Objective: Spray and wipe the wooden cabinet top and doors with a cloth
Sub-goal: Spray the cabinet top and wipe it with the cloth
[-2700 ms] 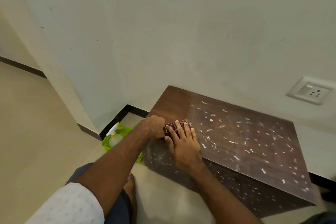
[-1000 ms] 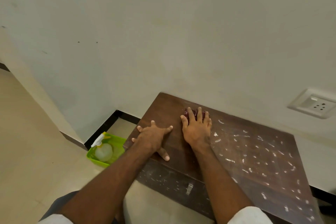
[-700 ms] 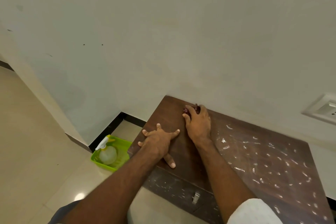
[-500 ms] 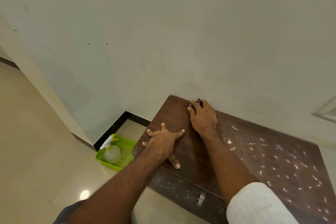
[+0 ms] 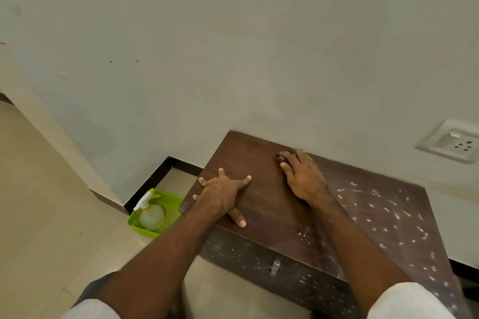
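A low dark wooden cabinet [image 5: 261, 160] stands against the wall. Its left part looks wiped, while white foam flecks cover the right part and the front doors. My right hand [image 5: 303, 179] presses a dark red cloth [image 5: 283, 156] flat on the top near the back edge by the wall; only a corner of the cloth shows past my fingers. My left hand [image 5: 224, 190] lies flat with fingers spread on the top's left front part, holding nothing. A metal handle [image 5: 275, 267] sits on the front.
A spray bottle [image 5: 150, 212] stands in a green tray [image 5: 171, 202] on the tiled floor left of the cabinet. A white wall socket [image 5: 451, 141] is on the wall at right. Black skirting runs along the wall base.
My right hand has slid the cloth to the right along the back edge. My left hand stays planted on the top. The camera shifted slightly.
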